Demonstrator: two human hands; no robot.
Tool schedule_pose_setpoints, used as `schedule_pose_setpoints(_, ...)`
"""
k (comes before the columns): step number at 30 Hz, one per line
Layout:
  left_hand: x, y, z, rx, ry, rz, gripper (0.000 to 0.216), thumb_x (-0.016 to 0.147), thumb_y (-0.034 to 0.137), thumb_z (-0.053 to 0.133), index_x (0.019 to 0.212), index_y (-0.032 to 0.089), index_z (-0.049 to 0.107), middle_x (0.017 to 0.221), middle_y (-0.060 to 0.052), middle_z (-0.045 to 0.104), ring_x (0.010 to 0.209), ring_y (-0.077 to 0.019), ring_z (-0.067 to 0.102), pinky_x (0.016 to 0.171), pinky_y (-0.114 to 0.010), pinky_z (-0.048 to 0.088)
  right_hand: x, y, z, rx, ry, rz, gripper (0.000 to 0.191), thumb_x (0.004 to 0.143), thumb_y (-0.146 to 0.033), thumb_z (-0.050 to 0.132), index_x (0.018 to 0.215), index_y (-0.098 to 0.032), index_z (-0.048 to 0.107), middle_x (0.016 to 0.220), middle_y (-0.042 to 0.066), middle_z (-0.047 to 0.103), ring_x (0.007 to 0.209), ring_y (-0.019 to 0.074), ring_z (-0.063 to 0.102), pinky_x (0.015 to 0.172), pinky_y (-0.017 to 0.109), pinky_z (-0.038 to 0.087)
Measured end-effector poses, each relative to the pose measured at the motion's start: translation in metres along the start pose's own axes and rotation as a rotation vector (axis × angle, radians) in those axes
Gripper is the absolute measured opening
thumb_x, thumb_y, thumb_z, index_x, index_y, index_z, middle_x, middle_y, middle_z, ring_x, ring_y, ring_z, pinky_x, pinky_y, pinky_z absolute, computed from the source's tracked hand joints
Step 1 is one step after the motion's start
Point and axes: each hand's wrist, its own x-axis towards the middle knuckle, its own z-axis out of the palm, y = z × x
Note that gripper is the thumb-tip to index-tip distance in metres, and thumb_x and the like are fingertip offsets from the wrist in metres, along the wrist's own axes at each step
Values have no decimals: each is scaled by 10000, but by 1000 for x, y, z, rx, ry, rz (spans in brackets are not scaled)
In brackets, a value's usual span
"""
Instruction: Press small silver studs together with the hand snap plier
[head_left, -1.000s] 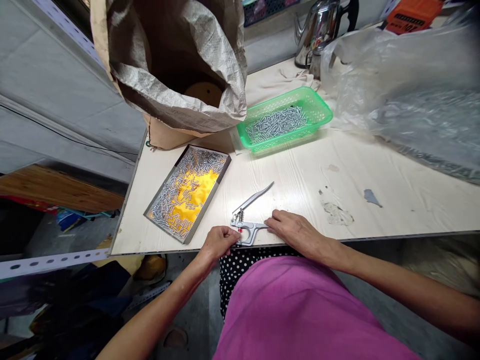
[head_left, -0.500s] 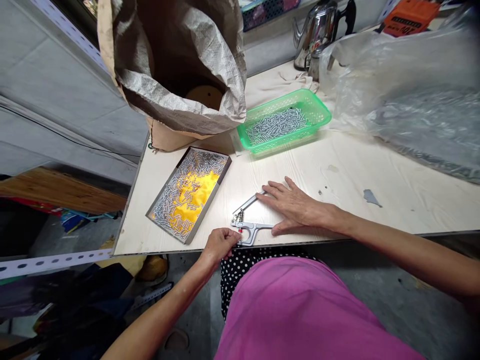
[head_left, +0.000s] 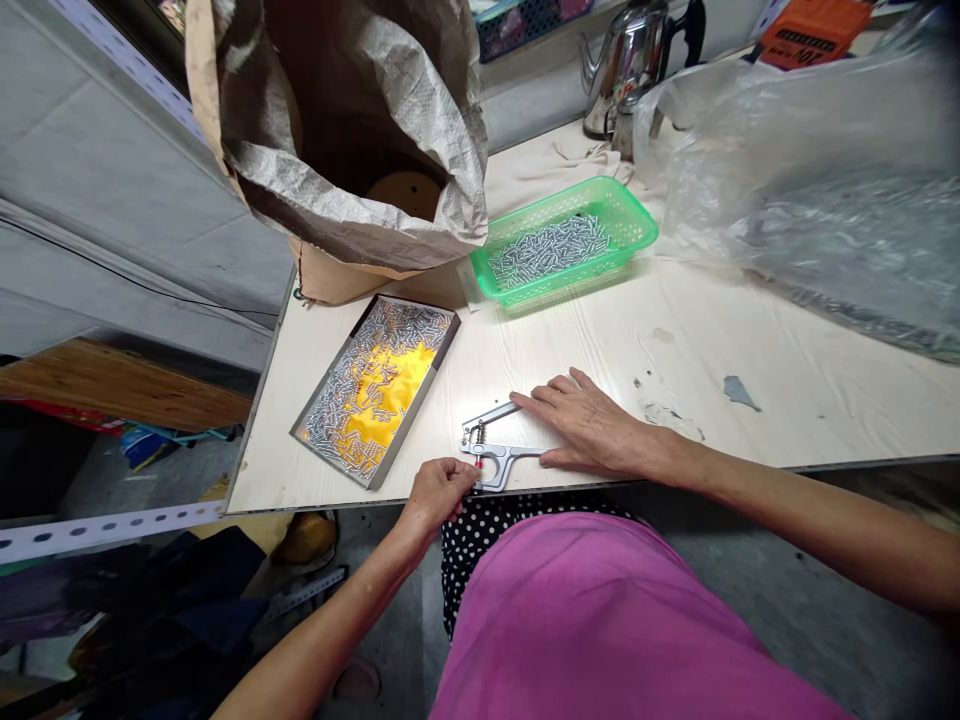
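Observation:
A pair of grey metal pliers (head_left: 507, 456) with a coil spring lies at the table's front edge, its C-shaped frame facing left. My right hand (head_left: 589, 425) lies over the two handles, fingers on the upper one and thumb by the lower one. At the pliers' jaw, my left hand (head_left: 439, 492) pinches with thumb and forefinger. What it holds there is too small to make out; a red bit shows just beside the fingertips. To the left is a shallow tray (head_left: 409, 430) of small silvery metal pieces on a yellow bottom.
A green plastic basket (head_left: 637, 245) with more silvery pieces stands behind. At the back left is a tall open paper sack (head_left: 330, 225). A clear plastic bag (head_left: 795, 190) fills the right side, near a metal kettle (head_left: 626, 70). The table's front edge (head_left: 300, 508) runs beside my body.
My right hand has lowered a little and the upper handle has come down toward the lower one. My left hand keeps its pinch at the jaw. The whole view has shifted slightly.

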Motion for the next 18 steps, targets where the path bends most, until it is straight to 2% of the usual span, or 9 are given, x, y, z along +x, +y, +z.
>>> schedule_pose_setpoints(3, 0, -3, -1, 25, -11, -5, 393, 729, 527, 665, 782, 144, 595, 551, 69, 464, 398, -72, 397, 378, -204, 284, -1, -2, 0, 16, -13, 2, 749, 759, -396, 745, 1384, -130, 431, 1109, 134, 627, 1004, 302, 514, 970, 501, 328)
schedule_pose_setpoints(5, -3, -4, -2, 106, 7, 49, 364, 802, 508, 600, 788, 145, 598, 583, 47, 488, 441, -92, 448, 416, -215, 336, -2, -3, 2, 19, -4, -9, 719, 768, -368, 739, 1377, -135, 435, 1090, 124, 631, 988, 292, 516, 965, 490, 326)
schedule_pose_setpoints(9, -15, -1, 2, 467, 288, 445, 249, 925, 380, 497, 952, 165, 620, 873, -47, 617, 780, -174, 610, 675, -285, 483, -4, -2, 8, 24, 46, -31, 693, 796, -336, 705, 1400, -169, 411, 1047, 110, 645, 962, 285, 525, 942, 484, 333)
schedule_pose_setpoints(11, -17, 7, 9, 631, 354, 646, 215, 934, 338, 516, 1075, 195, 593, 1045, -76, 614, 953, -210, 602, 790, -331, 499, -4, -3, 11, 28, 64, -28, 714, 797, -329, 702, 1420, -174, 390, 1036, 111, 652, 959, 290, 531, 930, 487, 344)
schedule_pose_setpoints(15, -4, 30, 28, 860, 225, 941, 471, 876, 282, 633, 1303, 184, 458, 1321, -131, 532, 1234, -288, 478, 990, -440, 454, -5, -5, 15, 46, 78, -5, 776, 791, -319, 710, 1455, -159, 341, 1049, 117, 656, 971, 295, 540, 921, 493, 365)
schedule_pose_setpoints(18, 13, 45, 37, 960, 100, 1025, 559, 868, 261, 641, 1359, 169, 389, 1377, -148, 492, 1288, -303, 438, 1044, -478, 403, -9, -5, 16, 89, 108, -9, 836, 794, -343, 709, 1485, -143, 283, 1089, 136, 647, 989, 296, 543, 920, 495, 385)
